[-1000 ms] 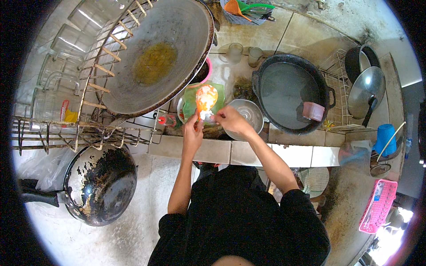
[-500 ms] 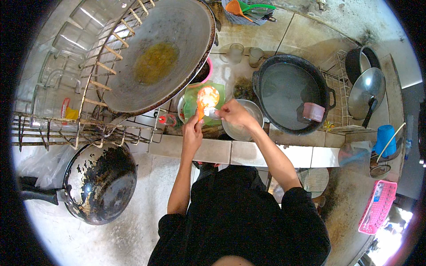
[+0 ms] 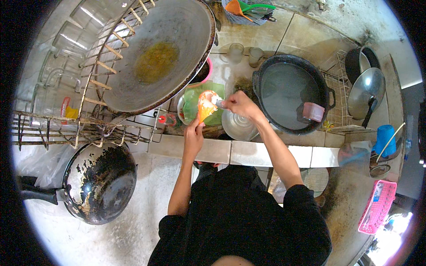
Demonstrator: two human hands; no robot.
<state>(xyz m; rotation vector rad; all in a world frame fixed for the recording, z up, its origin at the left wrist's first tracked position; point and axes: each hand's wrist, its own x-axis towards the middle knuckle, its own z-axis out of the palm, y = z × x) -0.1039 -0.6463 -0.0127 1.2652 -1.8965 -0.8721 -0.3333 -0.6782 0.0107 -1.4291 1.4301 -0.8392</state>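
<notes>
My left hand is closed round the lower end of an orange spatula-like spoon, its broad head tilted up. White and reddish matter coats that head. At its right edge, my right hand pinches a small pale, shiny spoon-like utensil, mostly hidden by the fingers. Beneath the orange spoon lies a green leaf-like sheet. A round metal pot stands just under my right hand. Left of the sheet is a small clear container with a red part.
A large wok leans on the wire rack at left, beside glass mugs. At right stands a black oval basin of greyish water with a pink block. A blackened pan hangs lower left; the tiled edge runs before me.
My right hand has shifted slightly up and right, taking the small utensil from the orange spoon's lower part to its upper right edge. My left hand has barely moved.
</notes>
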